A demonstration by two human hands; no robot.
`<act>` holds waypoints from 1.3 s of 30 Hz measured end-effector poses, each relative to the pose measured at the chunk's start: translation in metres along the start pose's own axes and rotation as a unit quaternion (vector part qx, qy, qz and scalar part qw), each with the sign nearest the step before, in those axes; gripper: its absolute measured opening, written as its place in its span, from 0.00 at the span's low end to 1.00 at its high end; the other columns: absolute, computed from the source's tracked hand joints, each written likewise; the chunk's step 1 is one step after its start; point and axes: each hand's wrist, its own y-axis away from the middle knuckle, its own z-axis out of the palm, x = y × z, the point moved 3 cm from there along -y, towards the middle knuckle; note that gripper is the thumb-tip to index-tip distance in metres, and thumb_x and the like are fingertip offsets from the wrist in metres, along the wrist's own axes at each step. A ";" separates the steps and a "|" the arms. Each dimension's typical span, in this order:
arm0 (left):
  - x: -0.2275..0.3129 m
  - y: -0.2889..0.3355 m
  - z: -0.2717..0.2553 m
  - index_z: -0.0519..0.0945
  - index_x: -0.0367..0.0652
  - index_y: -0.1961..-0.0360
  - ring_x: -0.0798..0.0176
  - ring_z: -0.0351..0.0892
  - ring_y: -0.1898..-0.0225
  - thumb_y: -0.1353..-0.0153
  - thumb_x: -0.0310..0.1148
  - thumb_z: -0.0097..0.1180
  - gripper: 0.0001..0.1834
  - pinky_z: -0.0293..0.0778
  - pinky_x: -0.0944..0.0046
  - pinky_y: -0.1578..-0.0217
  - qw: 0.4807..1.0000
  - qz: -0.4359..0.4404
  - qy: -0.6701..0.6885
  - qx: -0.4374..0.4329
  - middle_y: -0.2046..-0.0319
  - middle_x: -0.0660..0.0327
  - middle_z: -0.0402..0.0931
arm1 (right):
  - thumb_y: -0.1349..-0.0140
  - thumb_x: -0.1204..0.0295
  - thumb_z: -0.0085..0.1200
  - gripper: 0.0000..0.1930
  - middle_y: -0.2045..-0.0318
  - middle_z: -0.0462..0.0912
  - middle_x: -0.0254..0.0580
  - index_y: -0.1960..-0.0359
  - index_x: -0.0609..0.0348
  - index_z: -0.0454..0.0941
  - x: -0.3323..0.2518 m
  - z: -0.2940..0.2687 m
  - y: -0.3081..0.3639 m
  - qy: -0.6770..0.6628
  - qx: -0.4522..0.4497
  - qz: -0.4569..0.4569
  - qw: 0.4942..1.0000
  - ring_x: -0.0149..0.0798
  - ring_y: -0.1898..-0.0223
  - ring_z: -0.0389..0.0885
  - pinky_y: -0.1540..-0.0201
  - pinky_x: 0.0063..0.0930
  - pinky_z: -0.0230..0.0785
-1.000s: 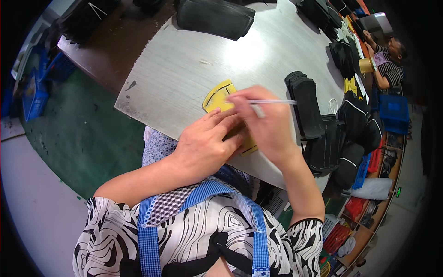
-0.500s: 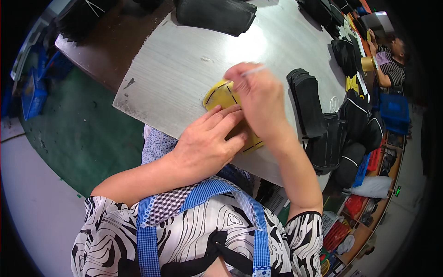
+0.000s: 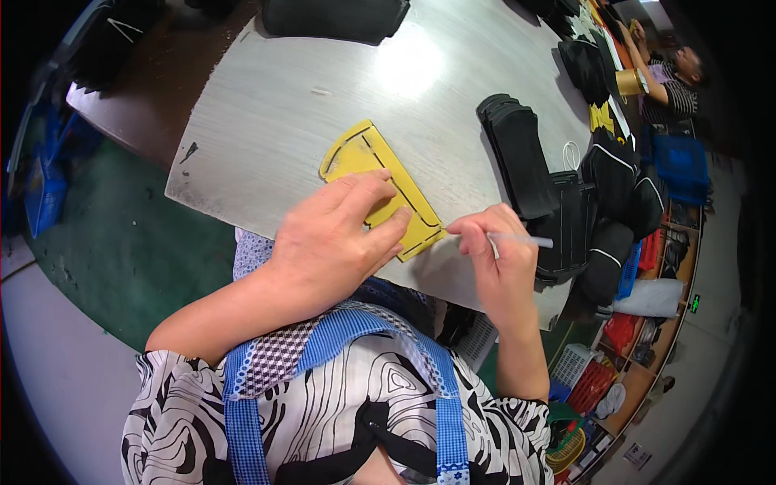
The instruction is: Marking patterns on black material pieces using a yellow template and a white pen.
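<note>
A flat yellow template point(image 3: 352, 153) with dark slots along its edges lies slantwise on the pale tabletop point(image 3: 267, 121). My left hand point(image 3: 327, 230) rests on its left side, fingertips pressing it down and the thumb apart from the fingers. At the template's near right corner, my right hand point(image 3: 501, 250) pinches a thin whitish pen point(image 3: 529, 240). The tip points toward the template's end; whether it touches is too small to tell. What lies under the template is hidden.
Stacked black pieces point(image 3: 517, 153) lie right of my hands, with more black bundles point(image 3: 618, 174) beyond. Another black stack point(image 3: 335, 18) sits at the far edge. Blue bins point(image 3: 683, 168) and a co-worker point(image 3: 671, 85) are at the right. Green floor point(image 3: 113, 259) shows left.
My right hand has moved with the pen from the template's far end to its near right corner. My left hand still presses the template. The whole view has shifted slightly.
</note>
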 end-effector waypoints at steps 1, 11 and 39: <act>-0.001 -0.001 0.000 0.86 0.48 0.53 0.52 0.80 0.42 0.45 0.38 0.69 0.17 0.80 0.56 0.50 1.000 0.001 -0.002 0.002 0.49 0.57 0.78 | 0.33 0.71 0.61 0.06 0.69 0.84 0.44 0.66 0.60 0.85 -0.002 0.005 0.004 -0.053 0.002 -0.036 0.998 0.48 0.68 0.79 0.63 0.38 0.71; -0.010 -0.032 -0.014 0.81 0.46 0.57 0.49 0.74 0.38 0.49 0.42 0.72 0.20 0.67 0.43 0.33 0.994 0.090 -0.038 -0.040 0.49 0.55 0.77 | 0.34 0.75 0.61 0.03 0.69 0.84 0.44 0.62 0.61 0.84 0.002 0.009 -0.005 -0.133 0.036 0.083 0.987 0.49 0.69 0.81 0.64 0.38 0.73; -0.014 0.001 -0.023 0.87 0.47 0.48 0.42 0.75 0.39 0.48 0.30 0.73 0.23 0.74 0.49 0.40 0.993 -0.022 -0.007 0.120 0.43 0.49 0.74 | 0.35 0.79 0.65 0.07 0.68 0.86 0.42 0.58 0.67 0.84 0.003 0.021 0.012 -0.163 0.134 0.113 0.971 0.28 0.70 0.82 0.64 0.22 0.73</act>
